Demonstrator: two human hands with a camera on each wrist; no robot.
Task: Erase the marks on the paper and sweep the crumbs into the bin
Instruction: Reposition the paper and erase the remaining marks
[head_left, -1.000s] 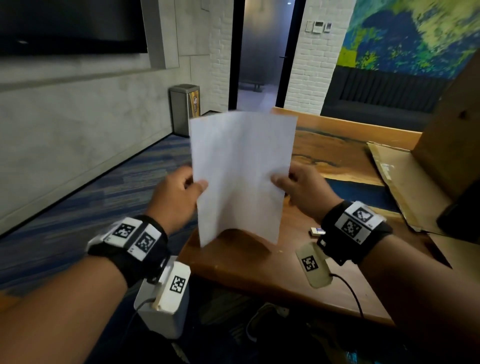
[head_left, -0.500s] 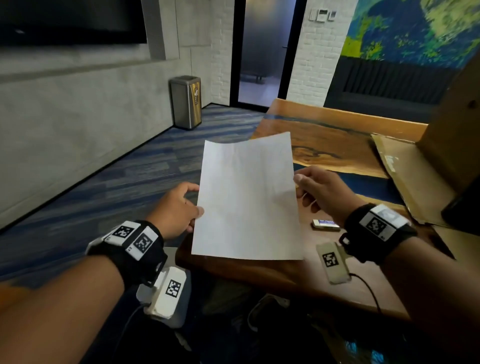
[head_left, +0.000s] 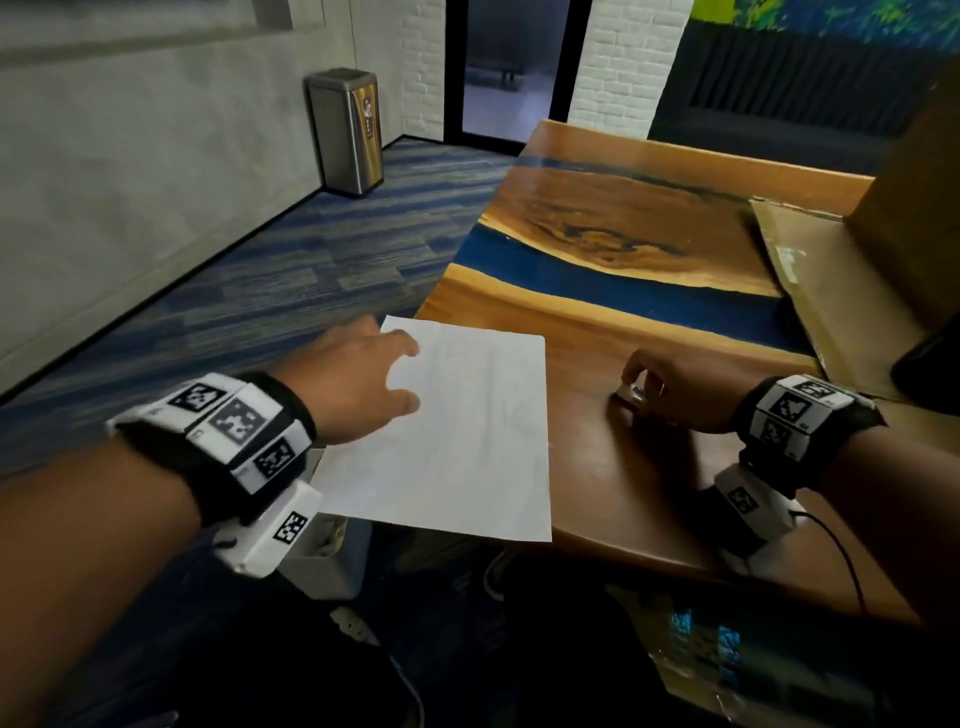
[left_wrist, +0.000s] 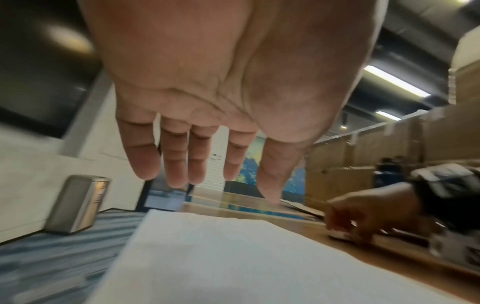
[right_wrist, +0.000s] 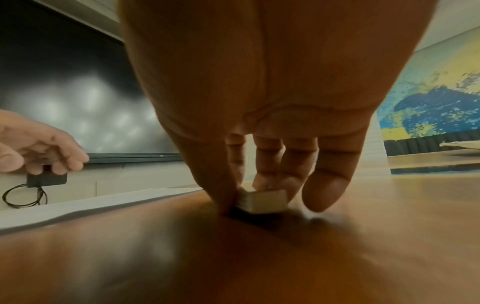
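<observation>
A white sheet of paper (head_left: 457, 431) lies flat on the near left corner of the wooden table (head_left: 623, 467), its near and left edges hanging over the rim. No marks or crumbs show on it. My left hand (head_left: 400, 374) hovers over the sheet's left edge with fingers (left_wrist: 179, 164) straight and spread, holding nothing. To the right of the sheet, my right hand (head_left: 631, 382) pinches a small white eraser (right_wrist: 262, 200) between thumb and fingers. The eraser (head_left: 629, 393) still rests on the table.
A steel bin (head_left: 345, 130) stands on the carpet by the far wall. A small white container (head_left: 322, 564) sits on the floor below the table's corner. Flat cardboard (head_left: 810, 291) covers the table's right side. A cable runs from my right wrist.
Both hands held the paper up, then lowered it flat onto the table and let go. My right hand moved right and took hold of the eraser.
</observation>
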